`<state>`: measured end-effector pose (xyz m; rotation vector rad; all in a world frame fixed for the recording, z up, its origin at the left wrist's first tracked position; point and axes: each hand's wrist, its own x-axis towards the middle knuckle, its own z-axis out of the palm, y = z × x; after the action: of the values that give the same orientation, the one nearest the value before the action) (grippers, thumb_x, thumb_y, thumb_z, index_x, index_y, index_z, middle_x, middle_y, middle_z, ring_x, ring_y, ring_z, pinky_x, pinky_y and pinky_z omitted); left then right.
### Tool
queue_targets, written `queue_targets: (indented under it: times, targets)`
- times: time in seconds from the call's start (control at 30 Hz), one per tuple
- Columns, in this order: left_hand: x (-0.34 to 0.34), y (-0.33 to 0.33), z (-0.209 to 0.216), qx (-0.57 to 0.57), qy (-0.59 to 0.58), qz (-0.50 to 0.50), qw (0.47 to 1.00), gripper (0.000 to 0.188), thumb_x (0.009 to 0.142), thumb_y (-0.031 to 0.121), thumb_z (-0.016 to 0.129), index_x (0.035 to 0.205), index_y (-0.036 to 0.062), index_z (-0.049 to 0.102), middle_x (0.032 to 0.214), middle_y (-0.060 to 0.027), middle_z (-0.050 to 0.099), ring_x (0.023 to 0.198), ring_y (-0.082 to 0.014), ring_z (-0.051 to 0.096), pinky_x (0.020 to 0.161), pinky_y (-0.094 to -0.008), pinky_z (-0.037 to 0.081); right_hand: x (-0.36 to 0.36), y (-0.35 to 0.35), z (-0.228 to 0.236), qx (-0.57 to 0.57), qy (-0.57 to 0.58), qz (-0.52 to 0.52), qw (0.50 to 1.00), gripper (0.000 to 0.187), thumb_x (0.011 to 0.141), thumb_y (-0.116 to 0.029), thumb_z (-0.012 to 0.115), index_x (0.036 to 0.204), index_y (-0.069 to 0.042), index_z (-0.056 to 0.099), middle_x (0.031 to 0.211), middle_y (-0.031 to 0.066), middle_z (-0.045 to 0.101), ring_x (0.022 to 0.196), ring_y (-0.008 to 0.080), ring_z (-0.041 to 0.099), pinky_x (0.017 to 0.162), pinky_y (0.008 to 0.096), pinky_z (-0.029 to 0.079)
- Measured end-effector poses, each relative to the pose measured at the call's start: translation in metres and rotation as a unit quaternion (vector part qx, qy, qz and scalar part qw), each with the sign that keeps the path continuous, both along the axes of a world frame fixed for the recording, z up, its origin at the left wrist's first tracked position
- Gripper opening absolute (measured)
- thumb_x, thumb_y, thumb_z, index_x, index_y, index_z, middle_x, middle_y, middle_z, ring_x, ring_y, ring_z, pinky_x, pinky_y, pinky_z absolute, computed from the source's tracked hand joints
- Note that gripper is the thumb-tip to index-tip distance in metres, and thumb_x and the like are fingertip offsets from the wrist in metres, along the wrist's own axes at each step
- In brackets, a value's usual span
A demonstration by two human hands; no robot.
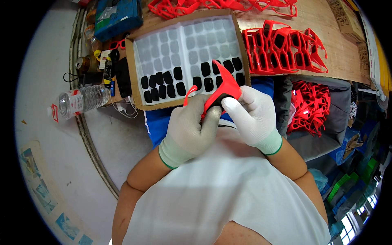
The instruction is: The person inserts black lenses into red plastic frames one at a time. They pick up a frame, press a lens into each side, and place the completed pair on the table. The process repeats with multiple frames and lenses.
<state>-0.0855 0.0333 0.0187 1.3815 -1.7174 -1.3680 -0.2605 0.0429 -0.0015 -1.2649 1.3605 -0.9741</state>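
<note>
Both my hands wear whitish knit gloves and grip one red sunglasses frame [228,83] in front of my chest. My left hand [188,127] pinches it from the left, its glove fingertips greyed. On the other side, my right hand [256,116] presses its thumb by a dark lens [220,100] at the frame's front. Whether that lens is fully seated cannot be made out. One temple arm points up and away. Just beyond is an open cardboard box [163,106] with rows of black lenses [168,77] near me; paler rows show beneath a thin white sheet.
Red sunglasses with dark lenses [281,49] stand stacked on the wooden table [322,18] at right. Below, a grey fabric bin [318,149] holds a heap of red frames [310,107]. A plastic bottle [84,100] and a blue tool case [118,19] are left; more red frames [183,9] lie behind.
</note>
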Motion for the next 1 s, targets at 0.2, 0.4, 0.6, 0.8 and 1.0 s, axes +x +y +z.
queue_targets:
  times: [0.2,0.4,0.6,0.8,1.0]
  targets:
    - [0.003,0.011,-0.009,-0.104,-0.051,-0.001,0.993,0.011,0.094,0.008,0.06,0.096,-0.0031,0.06,0.065,-0.0124,0.06,0.052,-0.0246,0.061,0.051,-0.034,0.047,0.008,0.004,0.007,-0.076,0.045,0.0,0.996,0.014,0.09,-0.015,0.067,0.094,-0.001,0.071,0.072,0.01,0.065,0.062,0.0198,0.061,0.06,0.0303,0.049]
    - [0.009,0.011,-0.012,-0.067,0.028,-0.002,0.997,0.012,0.095,0.007,0.059,0.098,-0.0045,0.057,0.064,-0.0122,0.059,0.052,-0.0254,0.061,0.05,-0.0353,0.047,0.004,0.003,0.003,-0.046,-0.049,0.064,0.996,0.014,0.091,-0.013,0.063,0.098,-0.003,0.071,0.076,0.0111,0.068,0.07,0.0226,0.066,0.064,0.0315,0.052]
    - [0.009,0.016,-0.016,-0.083,0.009,0.003,0.996,0.017,0.094,0.004,0.057,0.107,-0.0072,0.056,0.065,-0.0137,0.059,0.051,-0.0266,0.06,0.048,-0.0347,0.046,0.006,-0.002,0.016,-0.018,0.048,0.088,0.995,0.013,0.089,-0.012,0.063,0.096,-0.004,0.071,0.072,0.0122,0.065,0.064,0.0251,0.063,0.061,0.033,0.05]
    - [0.006,0.017,-0.012,-0.195,-0.028,0.011,0.98,0.017,0.09,-0.001,0.058,0.105,-0.009,0.057,0.068,-0.0151,0.059,0.051,-0.0271,0.061,0.046,-0.0339,0.046,0.01,-0.003,0.017,-0.075,0.075,0.095,0.99,0.013,0.088,-0.013,0.063,0.095,-0.006,0.071,0.069,0.0118,0.062,0.06,0.0264,0.061,0.057,0.0335,0.048]
    - [0.009,0.013,-0.014,-0.207,-0.024,0.005,0.978,0.018,0.089,0.0,0.059,0.105,-0.0084,0.057,0.068,-0.0158,0.06,0.051,-0.0292,0.061,0.048,-0.0352,0.046,0.014,-0.004,0.011,-0.063,0.019,0.08,0.995,0.011,0.089,-0.013,0.064,0.092,-0.005,0.071,0.069,0.0111,0.062,0.061,0.024,0.061,0.059,0.0328,0.048]
